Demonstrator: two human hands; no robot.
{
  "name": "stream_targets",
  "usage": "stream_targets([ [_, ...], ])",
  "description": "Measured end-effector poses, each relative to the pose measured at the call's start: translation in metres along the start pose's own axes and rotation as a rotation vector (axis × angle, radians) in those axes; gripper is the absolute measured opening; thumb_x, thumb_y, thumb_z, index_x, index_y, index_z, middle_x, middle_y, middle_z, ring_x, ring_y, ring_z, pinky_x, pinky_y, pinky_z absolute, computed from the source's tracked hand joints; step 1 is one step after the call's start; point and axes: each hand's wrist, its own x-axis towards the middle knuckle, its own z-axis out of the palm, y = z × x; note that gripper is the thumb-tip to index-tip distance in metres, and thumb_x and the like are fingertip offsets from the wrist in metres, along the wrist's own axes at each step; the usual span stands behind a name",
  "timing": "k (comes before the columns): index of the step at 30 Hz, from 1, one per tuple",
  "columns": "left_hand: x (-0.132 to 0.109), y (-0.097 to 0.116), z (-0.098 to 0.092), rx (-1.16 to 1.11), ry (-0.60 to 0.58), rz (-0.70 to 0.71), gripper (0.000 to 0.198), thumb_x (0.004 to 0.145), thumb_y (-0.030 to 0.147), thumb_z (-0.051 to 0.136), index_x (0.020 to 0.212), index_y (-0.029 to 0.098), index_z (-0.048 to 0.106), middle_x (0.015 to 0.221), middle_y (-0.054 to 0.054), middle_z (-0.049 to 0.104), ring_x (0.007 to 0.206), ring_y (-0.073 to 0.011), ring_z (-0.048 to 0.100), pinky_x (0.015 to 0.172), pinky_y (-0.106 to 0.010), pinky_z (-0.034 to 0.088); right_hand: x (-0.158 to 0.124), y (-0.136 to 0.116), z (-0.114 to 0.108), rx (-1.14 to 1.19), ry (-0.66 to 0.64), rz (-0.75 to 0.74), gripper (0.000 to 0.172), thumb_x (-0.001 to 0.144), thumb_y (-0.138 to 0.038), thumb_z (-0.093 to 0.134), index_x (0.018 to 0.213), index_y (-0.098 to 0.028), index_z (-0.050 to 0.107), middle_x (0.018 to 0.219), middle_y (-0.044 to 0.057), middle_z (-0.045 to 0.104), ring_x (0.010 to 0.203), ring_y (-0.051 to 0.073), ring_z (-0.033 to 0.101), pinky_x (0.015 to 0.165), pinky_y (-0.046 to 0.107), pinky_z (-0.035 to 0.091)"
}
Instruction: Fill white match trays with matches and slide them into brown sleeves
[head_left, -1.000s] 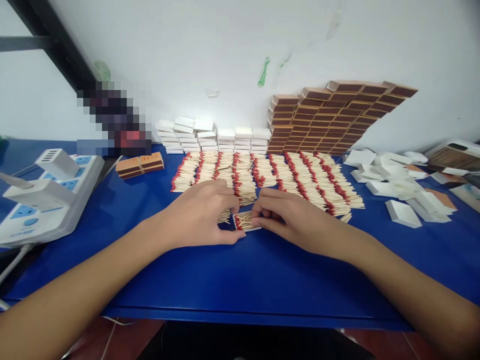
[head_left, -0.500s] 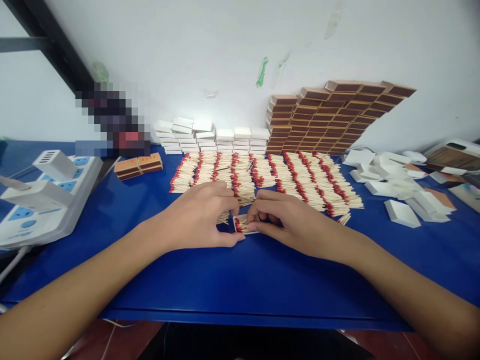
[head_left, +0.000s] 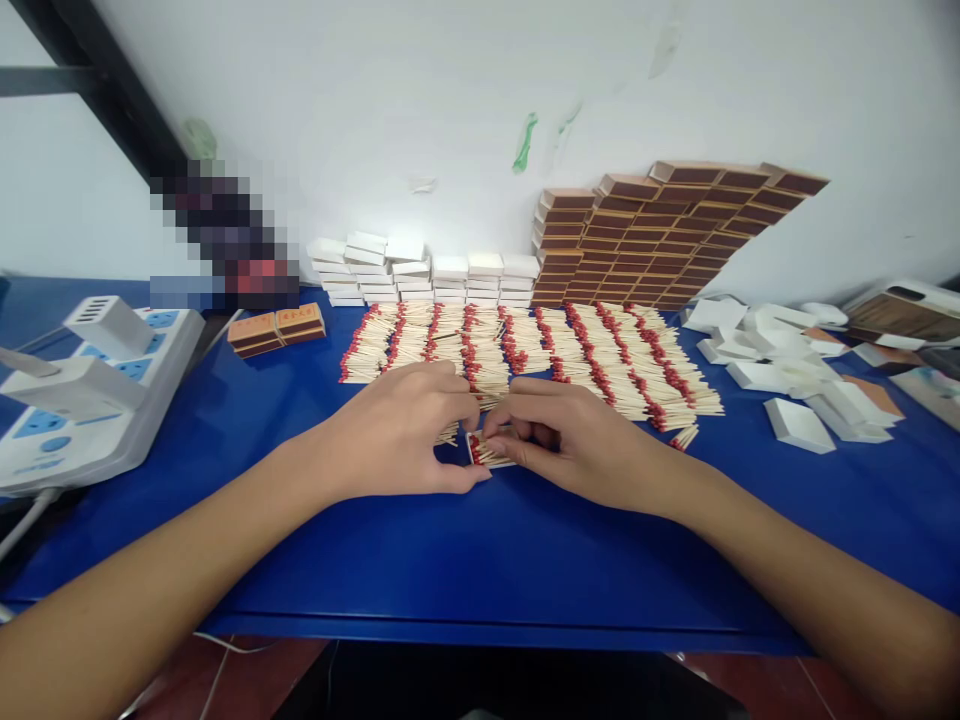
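Observation:
A small white matchbox tray (head_left: 470,452) lies on the blue tabletop with red-tipped matches (head_left: 491,458) in it, heads at its left end. My left hand (head_left: 401,430) brackets that end, thumb along the near edge and fingers curled by the far one. Over the tray, my right hand (head_left: 574,440) has its thumb and fingertips pinched on matches inside; its palm hides the tray's right part. Just beyond both hands spread long rows of loose matches (head_left: 600,350), with red heads in bands. A few matches poke out beneath my left fingers.
Stacked white trays (head_left: 450,270) and a wall of brown matchboxes (head_left: 645,240) stand against the white wall. Loose white trays (head_left: 799,425) are heaped at right near a phone (head_left: 907,310). Bundled matchboxes (head_left: 277,330) and a power strip (head_left: 150,400) with plugs sit at left.
My right fingertips have shifted slightly left over the tray, toward the match heads. My left hand stays in place around the tray's end.

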Motion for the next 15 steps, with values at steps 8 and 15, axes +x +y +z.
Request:
stream_targets([
  [8, -0.0013, -0.0007, 0.0004, 0.001, 0.000, -0.010, 0.029, 0.085, 0.047, 0.076, 0.087, 0.018, 0.071, 0.084, -0.002, 0.064, 0.084, -0.0192, 0.059, 0.075, -0.034, 0.042, -0.0015, 0.0051, 0.0024, -0.136, 0.043, 0.013, 0.017, 0.102, -0.031, 0.064, 0.092, -0.019, 0.071, 0.089, 0.002, 0.061, 0.073, 0.014, 0.057, 0.065, 0.029, 0.042],
  [15, -0.0006, -0.0011, 0.0014, -0.014, -0.001, -0.023, 0.029, 0.084, 0.046, 0.077, 0.089, 0.019, 0.072, 0.083, -0.001, 0.064, 0.085, -0.0197, 0.060, 0.076, -0.034, 0.042, -0.0020, 0.0038, 0.0007, -0.209, 0.006, 0.029, 0.022, 0.103, -0.038, 0.065, 0.091, -0.020, 0.070, 0.090, 0.003, 0.062, 0.073, 0.015, 0.057, 0.063, 0.031, 0.040],
])
